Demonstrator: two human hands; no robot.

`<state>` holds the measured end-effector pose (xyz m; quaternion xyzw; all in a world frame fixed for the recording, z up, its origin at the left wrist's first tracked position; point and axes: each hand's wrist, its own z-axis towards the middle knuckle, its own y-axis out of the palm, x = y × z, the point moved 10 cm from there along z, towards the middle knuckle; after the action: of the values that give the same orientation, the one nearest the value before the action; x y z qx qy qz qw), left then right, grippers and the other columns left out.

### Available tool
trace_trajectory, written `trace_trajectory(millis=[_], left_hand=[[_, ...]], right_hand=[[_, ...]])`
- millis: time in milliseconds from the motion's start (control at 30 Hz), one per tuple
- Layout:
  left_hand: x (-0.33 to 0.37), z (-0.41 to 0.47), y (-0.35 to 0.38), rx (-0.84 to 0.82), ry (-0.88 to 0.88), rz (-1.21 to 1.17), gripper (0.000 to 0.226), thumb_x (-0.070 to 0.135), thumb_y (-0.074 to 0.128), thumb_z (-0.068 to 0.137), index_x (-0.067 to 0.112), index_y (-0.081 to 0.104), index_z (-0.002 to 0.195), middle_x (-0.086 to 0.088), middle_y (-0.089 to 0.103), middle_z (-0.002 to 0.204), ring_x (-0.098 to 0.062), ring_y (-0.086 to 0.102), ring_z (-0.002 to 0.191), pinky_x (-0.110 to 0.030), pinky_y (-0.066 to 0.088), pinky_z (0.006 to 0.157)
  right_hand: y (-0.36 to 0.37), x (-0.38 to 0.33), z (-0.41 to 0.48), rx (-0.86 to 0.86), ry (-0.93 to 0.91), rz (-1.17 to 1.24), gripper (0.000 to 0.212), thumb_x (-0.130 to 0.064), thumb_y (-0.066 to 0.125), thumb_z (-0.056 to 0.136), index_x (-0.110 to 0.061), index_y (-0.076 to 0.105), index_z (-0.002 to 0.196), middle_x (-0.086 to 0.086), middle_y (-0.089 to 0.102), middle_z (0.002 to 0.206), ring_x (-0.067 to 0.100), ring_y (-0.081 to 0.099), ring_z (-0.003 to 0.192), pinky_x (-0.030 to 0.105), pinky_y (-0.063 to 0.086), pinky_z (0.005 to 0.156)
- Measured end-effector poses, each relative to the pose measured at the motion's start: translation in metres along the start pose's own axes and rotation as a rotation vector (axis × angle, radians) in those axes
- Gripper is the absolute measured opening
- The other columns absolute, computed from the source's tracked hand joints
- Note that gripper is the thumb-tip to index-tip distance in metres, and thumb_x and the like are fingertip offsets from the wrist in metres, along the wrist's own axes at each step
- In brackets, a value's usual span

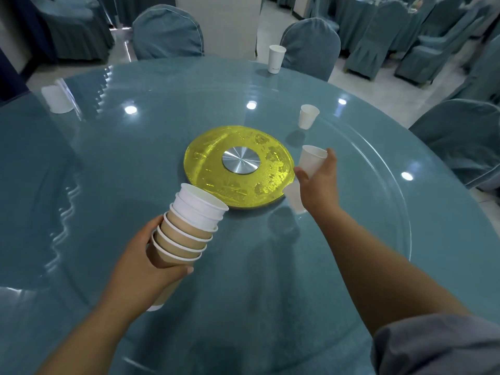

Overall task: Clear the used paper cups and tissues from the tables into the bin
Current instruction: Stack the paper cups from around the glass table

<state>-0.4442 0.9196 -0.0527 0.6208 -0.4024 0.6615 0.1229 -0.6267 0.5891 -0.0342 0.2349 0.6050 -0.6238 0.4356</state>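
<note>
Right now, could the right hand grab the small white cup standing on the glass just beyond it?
Probably not: the right hand is full, gripping a white cup. The way to the small cup is free, though, only bare glass between them.

Cup stack [186,226] tilted; held cup [311,161] tilted; small cup [308,116] stands upright.

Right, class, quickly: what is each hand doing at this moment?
Left hand: closed around a stack of nested paper cups.
Right hand: closed on a single white paper cup.
</note>
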Motion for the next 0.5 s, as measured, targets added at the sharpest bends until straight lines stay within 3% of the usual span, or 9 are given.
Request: trace_trajectory(millis=[267, 500], left_hand=[[-0.001, 0.015, 0.006, 0.009, 0.045, 0.016, 0.084, 0.001, 0.087, 0.056, 0.055, 0.045, 0.105, 0.049, 0.053, 0.096, 0.025, 0.05, 0.088, -0.01, 0.037, 0.072], [-0.009, 0.014, 0.002, 0.017, 0.04, 0.018, 0.085, 0.006, 0.089, 0.053, 0.053, 0.048, 0.112, 0.042, 0.053, 0.107, 0.02, 0.052, 0.094, -0.013, 0.04, 0.075]], right_hand=[[0.05, 0.008, 0.017, -0.113, 0.006, -0.066, 0.087, -0.027, 0.065, 0.089, -0.025, 0.006, 0.152, 0.01, 0.035, 0.146, 0.029, 0.041, 0.129, 0.04, 0.033, 0.104], [0.08, 0.045, -0.009, -0.303, 0.059, -0.414, 0.066, -0.045, 0.046, 0.094, -0.037, 0.011, 0.15, 0.021, 0.042, 0.127, 0.04, 0.041, 0.12, 0.048, 0.038, 0.097]])
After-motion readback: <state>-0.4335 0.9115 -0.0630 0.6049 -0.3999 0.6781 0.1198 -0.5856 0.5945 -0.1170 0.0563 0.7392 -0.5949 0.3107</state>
